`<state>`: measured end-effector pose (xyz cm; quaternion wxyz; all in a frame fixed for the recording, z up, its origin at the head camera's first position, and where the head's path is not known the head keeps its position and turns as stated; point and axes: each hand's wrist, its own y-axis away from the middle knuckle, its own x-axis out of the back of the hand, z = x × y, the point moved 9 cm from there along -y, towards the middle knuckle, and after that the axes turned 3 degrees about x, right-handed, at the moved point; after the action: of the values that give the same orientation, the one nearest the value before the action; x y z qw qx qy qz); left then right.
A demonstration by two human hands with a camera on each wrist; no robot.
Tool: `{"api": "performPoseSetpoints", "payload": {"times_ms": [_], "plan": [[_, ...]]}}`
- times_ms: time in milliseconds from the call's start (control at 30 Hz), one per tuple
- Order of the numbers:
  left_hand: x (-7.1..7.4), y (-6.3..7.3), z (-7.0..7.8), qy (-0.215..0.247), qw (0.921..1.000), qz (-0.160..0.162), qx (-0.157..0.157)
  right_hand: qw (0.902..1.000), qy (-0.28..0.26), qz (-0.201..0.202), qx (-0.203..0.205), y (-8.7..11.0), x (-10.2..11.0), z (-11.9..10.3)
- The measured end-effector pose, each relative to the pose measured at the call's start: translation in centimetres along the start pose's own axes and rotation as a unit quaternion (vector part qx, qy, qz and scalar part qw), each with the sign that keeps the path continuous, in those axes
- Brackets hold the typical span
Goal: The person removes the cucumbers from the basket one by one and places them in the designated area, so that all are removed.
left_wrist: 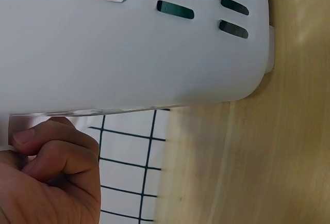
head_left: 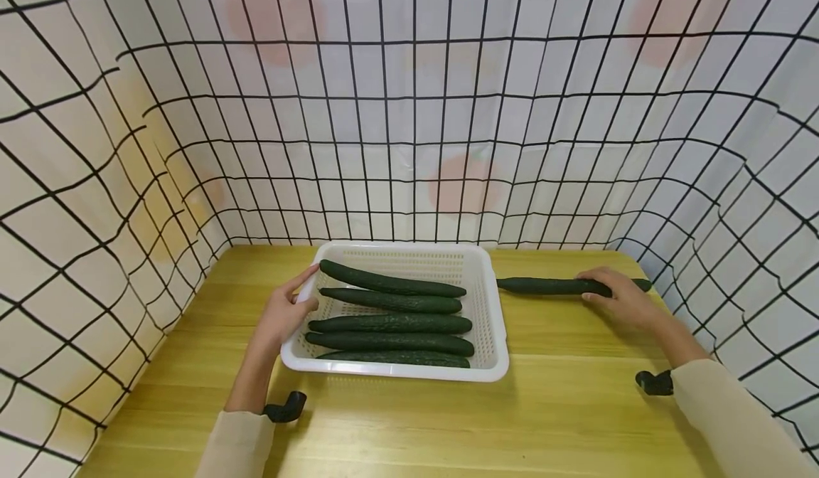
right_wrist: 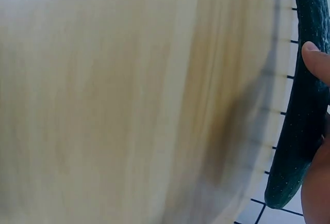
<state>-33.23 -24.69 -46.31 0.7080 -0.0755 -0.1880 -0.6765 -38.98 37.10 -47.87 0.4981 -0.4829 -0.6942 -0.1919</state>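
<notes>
A white plastic basket (head_left: 397, 373) stands mid-table with several dark green cucumbers (head_left: 390, 323) lying side by side in it. My left hand (head_left: 284, 312) grips the basket's left rim, fingers curled at its edge in the left wrist view. To the right of the basket, my right hand (head_left: 617, 296) holds another cucumber (head_left: 537, 286) near its right end, thumb on the near side. That cucumber lies level, its left tip close to the basket's right rim. In the right wrist view the thumb (right_wrist: 315, 61) presses against the cucumber's dark skin.
The wooden table (head_left: 409, 428) carries the basket. A black wire grid (head_left: 416, 122) over pale sheeting encloses the back and both sides. Black wrist mounts (head_left: 286, 407) show at both sleeves.
</notes>
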Motion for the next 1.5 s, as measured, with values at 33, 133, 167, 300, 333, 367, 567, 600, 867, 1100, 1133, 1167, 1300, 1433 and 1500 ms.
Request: {"api": "performPoseSetpoints", "payload": {"times_ms": [33, 133, 167, 300, 333, 367, 567, 600, 867, 1100, 1133, 1167, 1300, 1433, 1500], "plan": [[0.0, 0.0, 0.0, -0.003, 1.0, 0.001, -0.003, 1.0, 0.0, -0.005, -0.003, 0.0, -0.3, 0.1], [-0.1, -0.1, 0.1, -0.009, 0.9999, 0.002, -0.009, 0.9997, 0.014, -0.013, -0.014, 0.1, -1.0, 0.6], [-0.1, -0.1, 0.1, -0.009, 0.9999, 0.002, -0.01, 0.9996, 0.017, -0.014, -0.017, 0.2, -1.1, 0.7], [-0.2, -0.4, -0.3, -0.006, 1.0, 0.0, -0.003, 0.9996, 0.024, -0.003, -0.013, 0.4, -1.2, 0.5], [-0.2, -0.5, -0.5, -0.005, 1.0, -0.002, -0.001, 0.9997, 0.022, -0.001, -0.013, 0.4, -1.1, 0.4], [-0.2, -0.6, -0.5, -0.006, 1.0, -0.002, 0.0, 0.9997, 0.019, 0.0, -0.015, 0.4, -1.0, 0.2], [0.0, -0.3, -0.4, -0.007, 1.0, 0.001, 0.003, 0.9997, -0.003, -0.008, -0.024, -0.8, -0.2, -1.5], [0.0, -0.3, -0.3, -0.006, 1.0, 0.002, 0.003, 0.9997, -0.001, -0.006, -0.022, -1.0, 0.0, -2.0], [-0.1, 0.0, -0.2, -0.009, 0.9999, 0.006, 0.0, 0.9996, -0.01, 0.014, -0.021, -3.6, 1.1, -6.8], [-0.1, 0.0, -0.1, -0.013, 0.9998, 0.011, -0.006, 0.9996, -0.024, 0.014, -0.003, -6.3, 0.8, -11.3], [0.0, 0.0, -0.2, -0.016, 0.9998, 0.012, -0.007, 0.9995, -0.028, 0.014, 0.002, -6.7, 0.7, -12.1], [0.0, 0.0, -0.1, -0.017, 0.9998, 0.013, -0.007, 0.9994, -0.031, 0.015, 0.008, -7.0, 0.6, -12.8], [0.1, 0.0, -0.1, -0.021, 0.9996, 0.016, -0.007, 0.998, -0.051, 0.012, 0.035, -8.3, 0.1, -16.0], [0.0, -0.1, -0.2, -0.018, 0.9997, 0.016, -0.005, 0.9965, -0.065, 0.0, 0.051, -9.5, -1.0, -18.6], [0.1, -0.1, -0.2, -0.018, 0.9997, 0.015, -0.006, 0.9957, -0.072, -0.009, 0.057, -10.0, -1.6, -19.8]]}}
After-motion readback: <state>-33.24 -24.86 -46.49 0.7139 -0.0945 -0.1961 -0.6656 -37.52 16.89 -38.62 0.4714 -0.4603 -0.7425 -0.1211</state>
